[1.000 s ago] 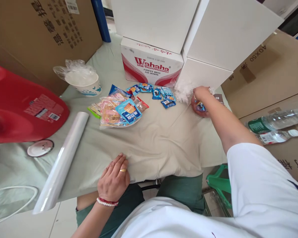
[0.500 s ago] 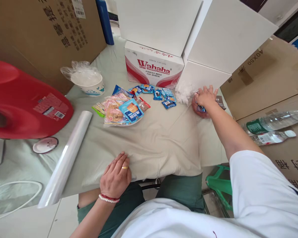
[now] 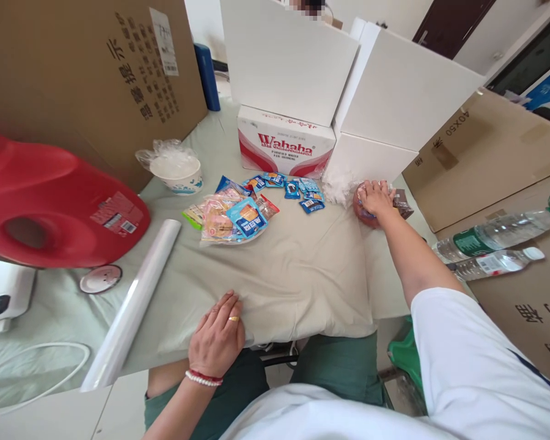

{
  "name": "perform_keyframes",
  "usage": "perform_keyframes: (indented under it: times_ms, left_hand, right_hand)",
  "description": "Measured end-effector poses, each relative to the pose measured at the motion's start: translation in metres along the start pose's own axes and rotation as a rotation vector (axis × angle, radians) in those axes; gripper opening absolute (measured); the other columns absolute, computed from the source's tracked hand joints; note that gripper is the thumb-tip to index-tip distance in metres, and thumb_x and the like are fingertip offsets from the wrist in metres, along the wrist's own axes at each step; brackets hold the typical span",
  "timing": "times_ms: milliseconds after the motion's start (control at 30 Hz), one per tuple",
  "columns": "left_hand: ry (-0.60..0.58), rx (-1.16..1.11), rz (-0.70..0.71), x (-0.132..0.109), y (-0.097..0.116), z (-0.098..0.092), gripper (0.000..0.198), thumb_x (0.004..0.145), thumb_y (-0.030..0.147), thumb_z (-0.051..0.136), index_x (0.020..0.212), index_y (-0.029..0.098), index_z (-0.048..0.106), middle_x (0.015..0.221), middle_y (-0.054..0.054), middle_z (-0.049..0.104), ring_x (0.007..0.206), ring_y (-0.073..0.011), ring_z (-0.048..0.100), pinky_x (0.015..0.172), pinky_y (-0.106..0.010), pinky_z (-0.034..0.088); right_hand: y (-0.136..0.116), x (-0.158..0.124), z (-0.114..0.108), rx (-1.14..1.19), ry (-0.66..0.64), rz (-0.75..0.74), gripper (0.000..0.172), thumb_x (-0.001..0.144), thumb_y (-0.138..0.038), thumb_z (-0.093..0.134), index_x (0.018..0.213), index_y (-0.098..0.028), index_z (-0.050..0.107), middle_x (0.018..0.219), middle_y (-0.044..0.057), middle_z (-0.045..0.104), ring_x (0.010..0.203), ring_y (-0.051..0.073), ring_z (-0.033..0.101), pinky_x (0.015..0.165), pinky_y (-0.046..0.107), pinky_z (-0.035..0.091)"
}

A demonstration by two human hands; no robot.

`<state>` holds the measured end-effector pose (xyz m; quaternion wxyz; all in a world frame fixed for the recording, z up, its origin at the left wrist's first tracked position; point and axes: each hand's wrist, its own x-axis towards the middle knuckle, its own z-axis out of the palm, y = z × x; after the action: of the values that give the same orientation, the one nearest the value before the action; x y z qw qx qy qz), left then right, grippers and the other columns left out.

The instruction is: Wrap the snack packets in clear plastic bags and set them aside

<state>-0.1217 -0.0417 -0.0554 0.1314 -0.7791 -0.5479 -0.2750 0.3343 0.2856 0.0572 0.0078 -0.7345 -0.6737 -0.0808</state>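
Note:
My left hand [image 3: 217,333] lies flat on the cloth at the near edge of the table, fingers stretched out and holding nothing. Across the table, my right hand [image 3: 376,198] rests over a reddish-brown round bowl [image 3: 363,214], its fingers extended across the top. The hand hides most of what the bowl contains; a bit of blue shows under it. Just right of that hand is a brown packet [image 3: 402,204]. Crumpled clear plastic [image 3: 339,185] touches the bowl's left side. Small blue snack packets [image 3: 312,205] lie further left, beside a pile of larger snack packs [image 3: 229,217].
A Wahaba-style red and white carton [image 3: 286,146] and white panels [image 3: 288,61] stand at the back. On the left are a red jug [image 3: 59,201], a paper bowl [image 3: 178,177], a plastic film roll [image 3: 132,305] and a round lid [image 3: 101,279]. Bottles [image 3: 499,235] lie at the right.
The camera view has tilted up slightly, so everything sits lower in the picture. My right hand's fingers have come closer together over the bowl. The left hand stays on the cloth.

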Motion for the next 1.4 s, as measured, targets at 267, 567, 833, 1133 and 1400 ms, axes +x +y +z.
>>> perform_keyframes:
  times_ms: [267, 567, 833, 1133, 1400]
  left_hand:
    - [-0.002, -0.072, -0.029, 0.000, 0.001, -0.003, 0.025, 0.095, 0.014, 0.050, 0.117, 0.020, 0.062, 0.126, -0.012, 0.074, 0.118, -0.0286, 0.071, 0.092, -0.040, 0.054]
    - [0.066, -0.347, -0.513, 0.015, -0.017, -0.007, 0.017, 0.101, 0.030, 0.051, 0.103, 0.021, 0.065, 0.113, -0.009, 0.070, 0.098, -0.0217, 0.072, 0.077, -0.032, 0.059]
    - [0.085, -0.210, -0.324, 0.007, -0.012, 0.000, 0.014, 0.094, 0.018, 0.056, 0.099, 0.021, 0.069, 0.113, -0.010, 0.074, 0.096, -0.0232, 0.072, 0.085, -0.035, 0.057]
    - [0.002, -0.823, -0.693, 0.008, 0.012, -0.020, 0.025, 0.100, 0.044, 0.056, 0.099, 0.021, 0.067, 0.100, -0.007, 0.071, 0.085, -0.0186, 0.070, 0.068, -0.031, 0.062]
    - [-0.742, -1.809, -1.189, 0.076, 0.079, -0.025, 0.065, 0.076, 0.072, 0.078, 0.112, 0.019, 0.068, 0.116, -0.017, 0.074, 0.110, -0.0296, 0.072, 0.079, -0.041, 0.065]
  right_hand:
    - [-0.001, -0.014, -0.003, 0.021, 0.006, 0.041, 0.070, 0.104, -0.058, 0.024, 0.164, -0.022, 0.036, 0.170, 0.015, 0.032, 0.158, 0.046, 0.013, 0.118, 0.081, 0.007]
    - [-0.056, -0.013, -0.033, -0.027, 0.293, -0.236, 0.060, 0.105, -0.035, 0.036, 0.163, -0.019, 0.035, 0.173, 0.017, 0.019, 0.149, 0.039, 0.029, 0.116, 0.062, 0.030]
    - [-0.087, -0.036, -0.004, 0.011, -0.024, -0.310, 0.038, 0.099, -0.017, 0.039, 0.119, -0.017, 0.071, 0.143, 0.019, 0.061, 0.117, 0.034, 0.061, 0.092, 0.045, 0.051]
    - [-0.049, -0.231, -0.020, 1.293, -0.033, -0.007, 0.023, 0.090, -0.046, 0.066, 0.096, -0.025, 0.068, 0.130, 0.009, 0.068, 0.078, 0.018, 0.067, 0.064, 0.034, 0.059]
    - [-0.104, -0.360, -0.009, 1.521, -0.196, 0.036, 0.022, 0.093, -0.047, 0.063, 0.086, -0.027, 0.067, 0.143, 0.008, 0.063, 0.112, 0.033, 0.071, 0.085, 0.050, 0.064]
